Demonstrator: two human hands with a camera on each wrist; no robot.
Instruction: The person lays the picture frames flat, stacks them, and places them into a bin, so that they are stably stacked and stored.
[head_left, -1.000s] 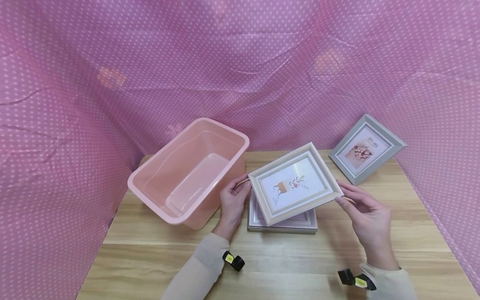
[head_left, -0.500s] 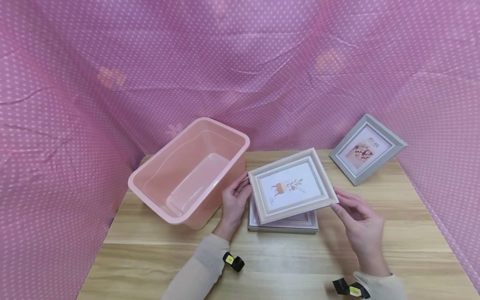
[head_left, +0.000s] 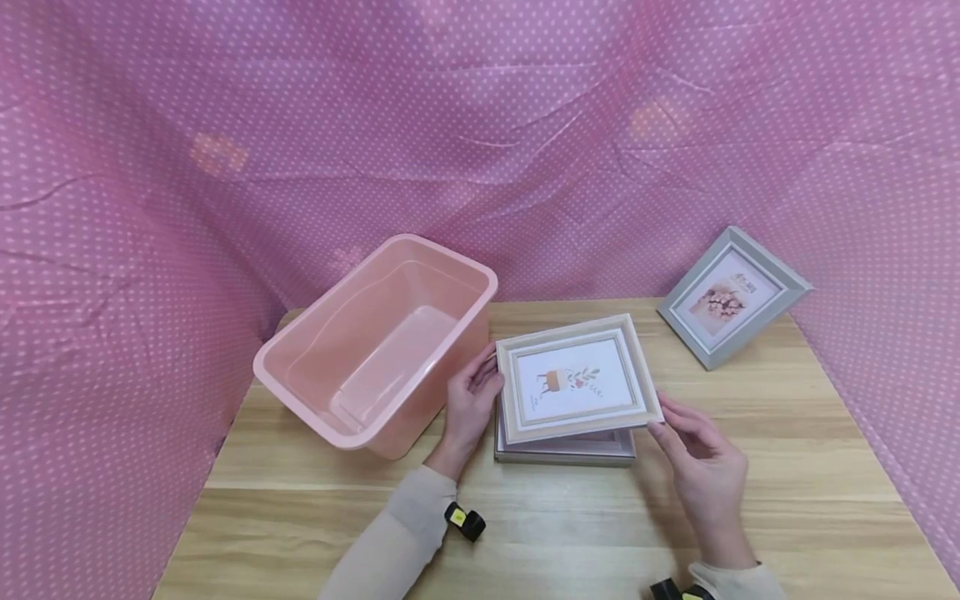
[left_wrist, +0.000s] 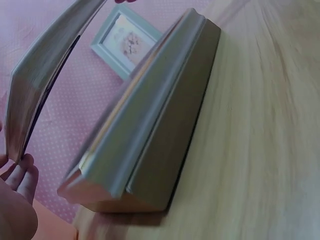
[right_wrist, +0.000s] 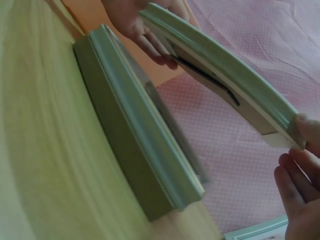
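From the head, two hands hold a white frame (head_left: 576, 380) up over a stack (head_left: 566, 457) of frames; the left hand (head_left: 468, 410) pinches its left edge with thumb and fingers; the right hand (head_left: 705, 467) pinches its near right corner, thumb on one side and fingers on the other; the picture faces up and shows a small orange thing with leaves; the stack lies flat on the wood table (head_left: 570, 533); a pink tub (head_left: 306, 414) stands just beside the left hand; a grey frame (head_left: 733, 298) with a flower picture leans back at the far right; pink cloth (head_left: 450, 125) with white dots hangs behind.

From the left wrist, the white frame is tilted above the stack, with a gap between them; the left fingers (left_wrist: 27, 182) sit at its near end; the stack shows two layers, one on the other.

From the right wrist, the gap shows too; the right thumb (right_wrist: 309, 131) is on top of the white frame's edge and the fingers are under it, bent and side by side; a thin dark bar (right_wrist: 207, 77) shows on the frame's underside; the left hand holds the far end.
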